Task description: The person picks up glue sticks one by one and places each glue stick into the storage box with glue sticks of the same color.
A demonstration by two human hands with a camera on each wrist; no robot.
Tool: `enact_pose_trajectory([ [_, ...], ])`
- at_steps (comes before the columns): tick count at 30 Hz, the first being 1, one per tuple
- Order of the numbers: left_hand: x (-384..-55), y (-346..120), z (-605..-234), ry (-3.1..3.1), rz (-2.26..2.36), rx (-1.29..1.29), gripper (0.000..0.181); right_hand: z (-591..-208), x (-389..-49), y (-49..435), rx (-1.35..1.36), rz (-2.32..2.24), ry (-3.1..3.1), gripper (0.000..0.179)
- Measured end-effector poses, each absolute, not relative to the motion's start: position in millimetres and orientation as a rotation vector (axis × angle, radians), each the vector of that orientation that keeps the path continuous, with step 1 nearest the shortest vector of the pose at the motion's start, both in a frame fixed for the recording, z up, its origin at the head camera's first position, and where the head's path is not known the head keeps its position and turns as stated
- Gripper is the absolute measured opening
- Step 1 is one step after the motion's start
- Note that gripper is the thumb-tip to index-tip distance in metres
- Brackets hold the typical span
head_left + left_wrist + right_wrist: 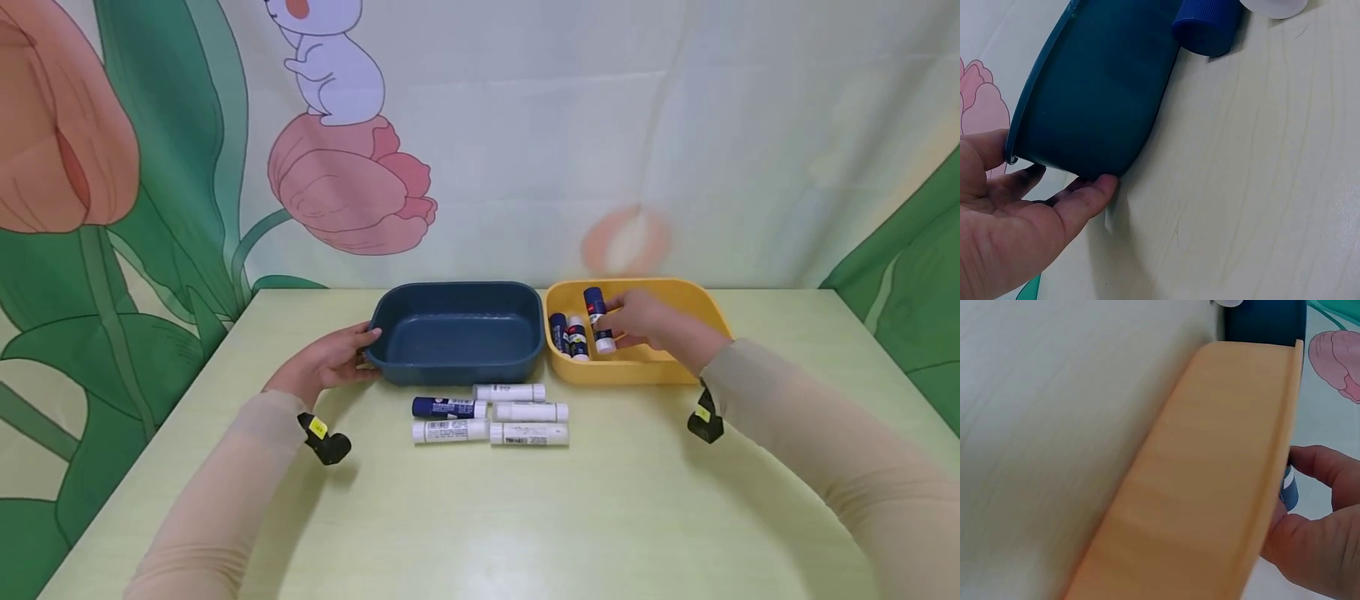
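Wood-grain tabletop (517, 525) supports a blue tray (461, 337), whose left end the left hand (337, 357) grips, while right of this tray the right hand (641, 321) pinches a navy-and-white glue stick (595, 304) over a yellow tray (622, 372).

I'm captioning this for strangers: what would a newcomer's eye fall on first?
Probably the bright yellow tray at center right, where the right hand holds a blue glue stick. Beside it sits a navy tray, the left hand gripping its left end. Behind the table, large tulips decorate the backdrop.
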State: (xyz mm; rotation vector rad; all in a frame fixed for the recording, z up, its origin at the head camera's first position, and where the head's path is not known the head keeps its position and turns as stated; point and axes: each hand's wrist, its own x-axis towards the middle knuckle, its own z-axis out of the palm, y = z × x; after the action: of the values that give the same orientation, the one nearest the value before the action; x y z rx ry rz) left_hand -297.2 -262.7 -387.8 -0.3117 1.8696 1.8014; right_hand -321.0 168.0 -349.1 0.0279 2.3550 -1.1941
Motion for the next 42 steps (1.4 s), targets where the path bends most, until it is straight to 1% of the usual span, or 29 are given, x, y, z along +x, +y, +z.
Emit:
enact_pose_trajectory([
  [4,-297,-262,-389,1.868,1.796,-0.296,0.06,-361,-324,167,0.073,-1.16,2.371,0.049],
  [9,-296,-260,-390,1.861,1.793,-0.256,0.061,-368,-326,167,0.135,-1.098,2.377,0.053],
  [13,-296,-262,-390,1.859,1.798,-0.261,0.061,-373,-328,165,0.13,-1.083,2.36,0.057],
  [19,-295,-263,-392,1.855,1.792,-0.24,0.061,-381,-331,163,0.116,-1.065,2.359,0.055],
  [29,-295,-261,-390,1.864,1.796,-0.282,0.06,-381,-332,160,0.127,-1.06,2.359,0.053],
  [42,-295,-264,-388,1.869,1.797,-0.265,0.06,-380,-336,156,0.124,-0.924,2.434,0.05],
])
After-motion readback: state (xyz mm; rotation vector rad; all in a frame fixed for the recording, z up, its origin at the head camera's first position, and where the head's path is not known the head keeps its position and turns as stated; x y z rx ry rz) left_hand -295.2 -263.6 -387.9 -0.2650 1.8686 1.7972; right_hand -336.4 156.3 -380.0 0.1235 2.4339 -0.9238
